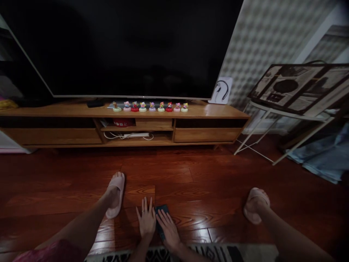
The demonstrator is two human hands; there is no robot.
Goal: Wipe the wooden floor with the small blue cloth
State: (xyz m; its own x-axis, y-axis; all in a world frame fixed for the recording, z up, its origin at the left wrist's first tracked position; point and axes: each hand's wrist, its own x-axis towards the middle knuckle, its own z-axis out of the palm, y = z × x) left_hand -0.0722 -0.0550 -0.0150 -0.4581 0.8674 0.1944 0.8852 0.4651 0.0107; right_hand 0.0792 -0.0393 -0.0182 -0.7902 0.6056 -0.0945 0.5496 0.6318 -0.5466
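On the reddish wooden floor (174,182) lies a small dark cloth (163,208), folded or bunched up. My right hand (169,229) rests flat on top of it, fingers stretched forward, covering much of it. Just to the left, my left hand (147,220) is spread out with its palm down on the bare boards, touching or very near the cloth's left edge. A ring shows on one of its fingers. Whether any part of the cloth is pinched under the right palm is hidden.
My slippered feet stand either side, the left slipper (116,196) and right slipper (256,205). A patterned rug (212,251) lies at the bottom. Ahead is a wooden TV cabinet (207,112) with several figurines and a large television (136,47). A folding white-legged table (261,109) stands right.
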